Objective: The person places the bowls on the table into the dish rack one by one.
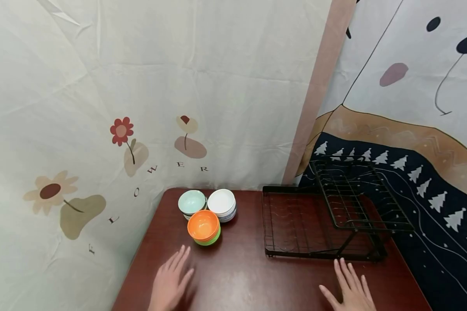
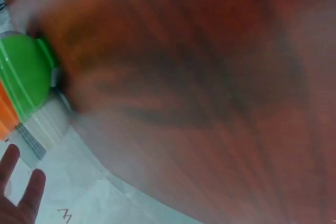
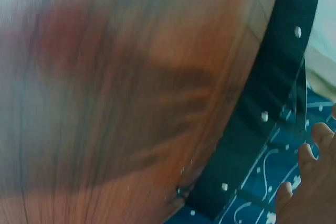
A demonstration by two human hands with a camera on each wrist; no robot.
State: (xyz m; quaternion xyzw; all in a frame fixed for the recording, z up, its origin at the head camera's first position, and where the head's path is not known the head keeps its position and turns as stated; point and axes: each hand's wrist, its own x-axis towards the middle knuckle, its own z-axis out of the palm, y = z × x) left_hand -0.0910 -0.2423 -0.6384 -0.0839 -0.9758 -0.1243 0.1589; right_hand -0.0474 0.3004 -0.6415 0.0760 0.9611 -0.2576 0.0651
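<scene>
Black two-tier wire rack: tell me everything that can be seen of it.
The black two-tier wire rack looks like metal, with thin bars and a flat-banded lower frame. Its smaller upper tier is raised over the right side on slanted supports. It stands upright on the right part of the glossy red-brown table, carrying nothing. The person's bare right hand, fingers spread, is close to its front edge; whether they touch cannot be told.

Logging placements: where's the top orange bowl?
In the head view, left of centre: the top orange bowl sits above a green bowl, beyond the left hand.
</scene>
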